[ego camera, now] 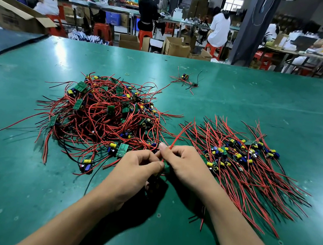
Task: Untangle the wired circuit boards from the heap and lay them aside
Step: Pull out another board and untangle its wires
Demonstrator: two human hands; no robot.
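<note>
Green anti-static matting [242,87] covers our workbench, and both of our hands meet just in front of the gap between two piles. Our left hand [139,166] has its fingers curled round a small green circuit board [166,166], while our right hand [184,161] pinches that board's long red wire [179,134] between thumb and forefinger; the wire rises away from us across the gap.

To the left sits the tangled heap of red- and black-wired green circuit boards [104,115], with loose leads straggling out on every side. To the right lies the sorted spread of wired boards [243,159], components bunched together and wires fanned outward; its nearest boards lie just beside our right hand.

Farther back a small separate cluster of two or three wired boards [185,79] lies well apart, near a thin yellow rubber band [127,74].

Bare mat shows in a broad band under our forearms and again beyond both piles, up to the far table edge — past it stand brown cardboard boxes [176,46] and seated workers [218,29] at other benches. A dark strip [13,43] borders the mat at far left.
</note>
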